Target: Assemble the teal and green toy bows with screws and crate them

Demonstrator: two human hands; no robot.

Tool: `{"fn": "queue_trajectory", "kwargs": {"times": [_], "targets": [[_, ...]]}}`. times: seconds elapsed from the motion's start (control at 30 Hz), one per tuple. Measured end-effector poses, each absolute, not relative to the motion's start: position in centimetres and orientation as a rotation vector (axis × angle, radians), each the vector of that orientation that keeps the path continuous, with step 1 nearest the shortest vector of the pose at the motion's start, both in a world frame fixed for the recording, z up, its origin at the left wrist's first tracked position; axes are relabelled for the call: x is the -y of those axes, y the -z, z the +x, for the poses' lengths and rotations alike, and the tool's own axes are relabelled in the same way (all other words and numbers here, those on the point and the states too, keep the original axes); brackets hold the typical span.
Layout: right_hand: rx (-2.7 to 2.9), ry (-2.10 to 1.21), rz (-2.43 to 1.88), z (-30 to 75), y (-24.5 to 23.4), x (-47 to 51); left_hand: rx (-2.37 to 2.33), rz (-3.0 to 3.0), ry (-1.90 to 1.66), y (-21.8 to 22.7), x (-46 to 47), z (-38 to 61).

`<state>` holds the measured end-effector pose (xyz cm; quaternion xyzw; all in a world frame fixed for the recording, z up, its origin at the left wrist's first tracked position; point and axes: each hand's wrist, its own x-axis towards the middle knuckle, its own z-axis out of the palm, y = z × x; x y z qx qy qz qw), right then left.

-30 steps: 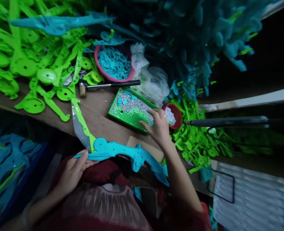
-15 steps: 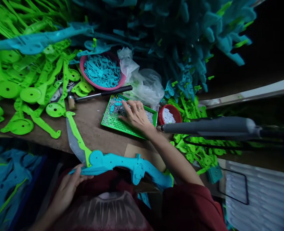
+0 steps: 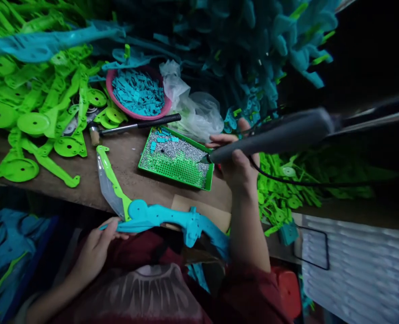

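Apparently illegible shirt print (image 3: 159, 284) below workpiece (image 3: 173, 217).

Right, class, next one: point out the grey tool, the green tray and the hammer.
Grey tool (image 3: 274, 137): head view, on the middle of its body.
Green tray (image 3: 178, 170): head view, on its bare perforated floor.
Hammer (image 3: 147, 123): head view, on its dark grip.

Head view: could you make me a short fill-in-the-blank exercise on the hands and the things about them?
1. The left hand holds a two-coloured assembly by its ____ part, not its green one.
2. The right hand is at a gray tool, whose tip points toward the ____ tray.
3. The hammer lies between that tray and the ____ bowl.

Missing words: blue; green; pink
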<state>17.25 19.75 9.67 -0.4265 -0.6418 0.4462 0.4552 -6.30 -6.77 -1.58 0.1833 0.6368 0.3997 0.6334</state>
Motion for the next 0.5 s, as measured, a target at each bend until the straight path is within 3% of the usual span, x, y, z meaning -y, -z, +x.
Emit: {"fn": "queue_trajectory", "kwargs": {"times": [0.2,0.5], "targets": [[1.742,-1.264,-0.687,11.3,-10.6,-21.8,-1.510,0.663,-0.844,0.3,5.8,-7.5],[1.498,-1.070,-0.643,5.8,-4.0,-18.2,-1.506,0.731,-0.986,1.0,5.9,-7.0]]}}
